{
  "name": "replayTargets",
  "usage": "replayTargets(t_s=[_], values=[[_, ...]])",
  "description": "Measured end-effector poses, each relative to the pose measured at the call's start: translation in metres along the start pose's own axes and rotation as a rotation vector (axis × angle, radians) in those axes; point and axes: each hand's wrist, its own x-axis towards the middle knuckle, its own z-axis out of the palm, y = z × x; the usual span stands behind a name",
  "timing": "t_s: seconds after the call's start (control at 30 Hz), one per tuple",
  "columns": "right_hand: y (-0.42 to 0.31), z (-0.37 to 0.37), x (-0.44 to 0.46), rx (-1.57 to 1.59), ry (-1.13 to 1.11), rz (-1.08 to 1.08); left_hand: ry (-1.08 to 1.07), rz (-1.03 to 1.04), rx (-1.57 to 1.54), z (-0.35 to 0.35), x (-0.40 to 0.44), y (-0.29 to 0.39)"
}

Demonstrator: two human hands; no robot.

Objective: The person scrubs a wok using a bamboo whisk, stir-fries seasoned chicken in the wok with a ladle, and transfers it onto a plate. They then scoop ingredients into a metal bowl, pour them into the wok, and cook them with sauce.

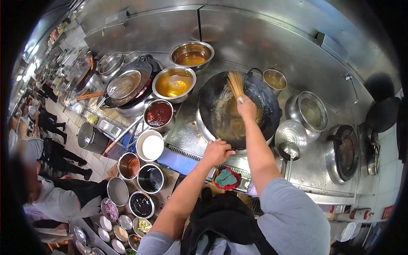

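My right hand point(246, 108) is closed around a bamboo wok brush point(235, 85), its bristles pointing away from me inside the wok. The large dark wok point(216, 114) sits on the burner with murky, yellowish liquid in its bowl. At the near-left rim of the wok, my left hand point(218, 152) has its fingers curled over the edge; the exact part it grips is hidden beneath it. A perforated skimmer point(290, 137) lies right of the wok, with a ladle point(290, 149) resting on it.
Bowls of yellow liquid point(174, 83) stand left of the wok. Nearer are a pot of red sauce point(158, 114) and several seasoning containers point(151, 178). To the right are a metal pot point(313, 111) and another wok point(342, 154). A green cloth point(227, 178) lies at the front edge. People stand at left.
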Motion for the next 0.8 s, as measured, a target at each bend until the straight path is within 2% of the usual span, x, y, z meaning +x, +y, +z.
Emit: replayTargets(t_s=[0.03, 0.07, 0.1, 0.13, 0.17, 0.2, 0.23, 0.27, 0.33, 0.4, 0.43, 0.5, 0.53, 0.6, 0.63, 0.67, 0.7, 0.77, 0.8], values=[[-0.001, 0.01, 0.008, -0.119, 0.219, -0.033, -0.017, -0.007, 0.01, -0.003, 0.001, 0.0], [0.01, 0.024, 0.004, -0.059, 0.19, -0.092, -0.046, -0.01, 0.021, -0.007, 0.0, -0.001], [0.013, 0.026, -0.02, -0.06, 0.066, -0.149, -0.049, -0.017, -0.005, -0.008, 0.0, -0.002], [0.051, 0.047, -0.035, -0.009, 0.124, -0.462, -0.043, -0.012, -0.008, -0.008, 0.002, -0.002], [0.053, 0.028, -0.077, -0.009, 0.017, -0.51, -0.045, -0.013, -0.021, -0.007, 0.001, -0.003], [0.049, -0.003, -0.111, -0.199, -0.163, -0.365, -0.044, -0.015, -0.031, -0.007, 0.0, -0.006], [0.065, -0.031, -0.127, -0.171, -0.18, -0.452, -0.024, -0.006, -0.032, -0.005, 0.0, -0.008], [0.072, -0.07, -0.125, -0.324, -0.306, -0.353, -0.019, -0.011, -0.032, -0.002, -0.001, -0.009], [0.088, -0.126, -0.079, -0.539, -0.388, -0.231, 0.01, 0.023, -0.059, -0.001, 0.0, -0.012], [0.069, -0.139, -0.036, -0.803, -0.151, -0.251, 0.02, 0.022, -0.058, -0.004, -0.001, -0.012], [0.077, -0.118, -0.004, -0.771, 0.035, -0.261, 0.028, 0.02, -0.061, -0.004, 0.0, -0.013], [0.055, -0.081, 0.022, -0.71, 0.014, -0.247, 0.022, 0.019, -0.085, 0.002, 0.0, -0.01], [0.039, -0.064, 0.01, -0.527, 0.027, -0.122, 0.045, 0.013, -0.077, 0.002, 0.0, -0.01], [0.031, -0.04, -0.029, -0.532, -0.023, -0.114, 0.043, 0.032, -0.076, 0.006, -0.004, -0.005], [0.042, -0.034, -0.048, -0.575, -0.061, -0.179, 0.04, 0.013, -0.058, 0.002, -0.003, -0.005], [0.064, -0.033, -0.064, -0.538, -0.08, -0.262, 0.045, -0.01, -0.036, -0.001, 0.0, -0.005], [0.062, -0.053, -0.088, -0.555, -0.117, -0.257, 0.064, 0.011, -0.029, 0.002, 0.0, -0.007], [0.098, -0.088, -0.076, -0.612, -0.11, -0.367, 0.075, 0.051, -0.053, 0.003, 0.002, -0.011], [0.108, -0.1, -0.051, -0.651, -0.089, -0.356, 0.089, 0.072, -0.091, 0.004, 0.002, -0.011]])
